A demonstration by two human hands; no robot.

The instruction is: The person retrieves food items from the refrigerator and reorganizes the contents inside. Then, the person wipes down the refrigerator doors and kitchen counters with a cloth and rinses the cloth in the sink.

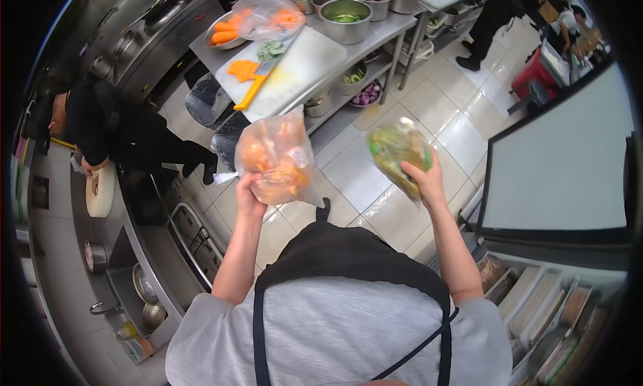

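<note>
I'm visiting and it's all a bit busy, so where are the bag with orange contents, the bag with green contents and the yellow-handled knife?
Bag with orange contents (280, 162): head view, middle of the bag.
Bag with green contents (394, 151): head view, its side.
Yellow-handled knife (253, 89): head view, its handle.

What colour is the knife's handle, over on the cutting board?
The knife handle is yellow-orange, seen best in the head view.

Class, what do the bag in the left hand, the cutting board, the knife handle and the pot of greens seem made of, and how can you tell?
Bag: thin, glossy, clear plastic; it wrinkles and orange contents show through.
Cutting board: probably smooth white plastic; no wood grain shows.
Knife handle: likely yellow plastic, evenly coloured.
Pot of greens: apparently stainless steel; grey with a metallic sheen.
</note>
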